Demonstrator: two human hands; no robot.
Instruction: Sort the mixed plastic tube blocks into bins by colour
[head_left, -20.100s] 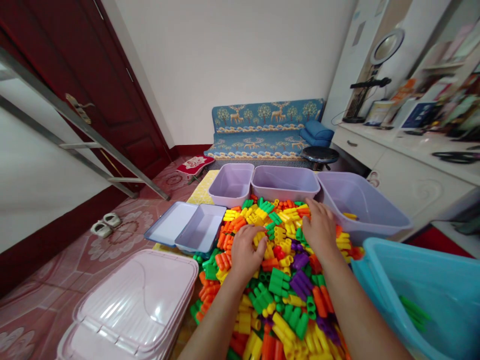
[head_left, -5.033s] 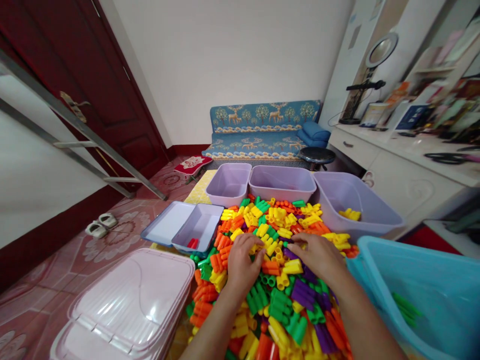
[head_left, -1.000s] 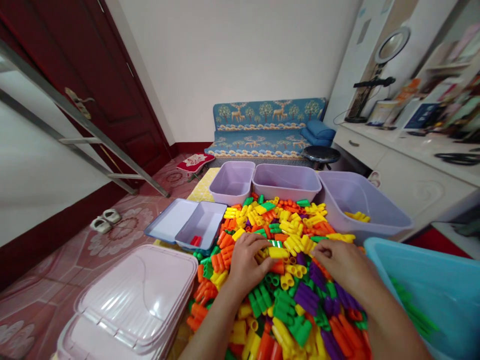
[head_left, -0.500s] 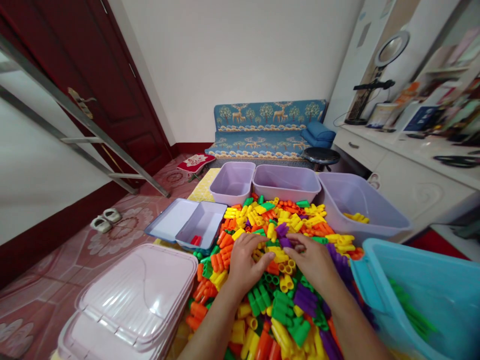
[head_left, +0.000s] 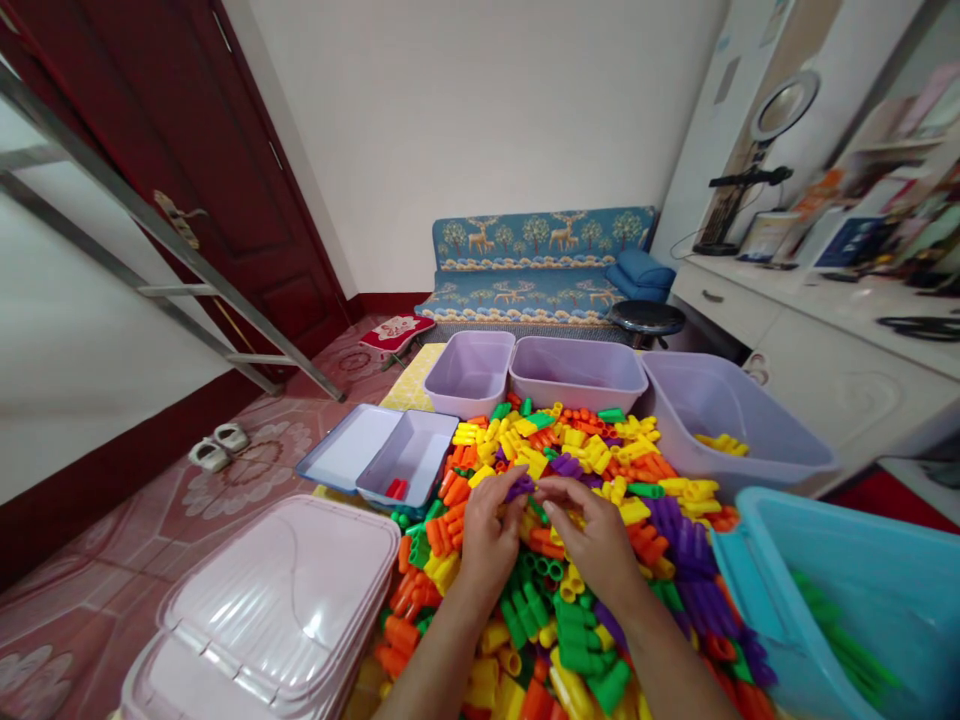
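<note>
A large heap of tube-shaped plastic building blocks [head_left: 581, 640] in orange, yellow, green and purple covers the table before me. My left hand [head_left: 491, 525] pinches a purple block [head_left: 520, 487] between thumb and fingers, just above the heap. Close by on the right, my right hand [head_left: 596, 535] has its fingers curved and apart, their tips beside that purple block. Whether they touch it is hard to tell. Purple blocks [head_left: 679, 535] lie together to the right of my right hand.
Lilac bins [head_left: 577, 385] line the far table edge; the right-hand bin [head_left: 750, 440] holds yellow blocks. An open lidded box [head_left: 405, 465] with red pieces stands left, near stacked clear lids [head_left: 277, 590]. A turquoise bin [head_left: 757, 570] with green pieces is at right.
My hands have come closer together. A purple block that was at my right fingertips seems to have shifted left and is now in my left fingers. The view has moved slightly.
</note>
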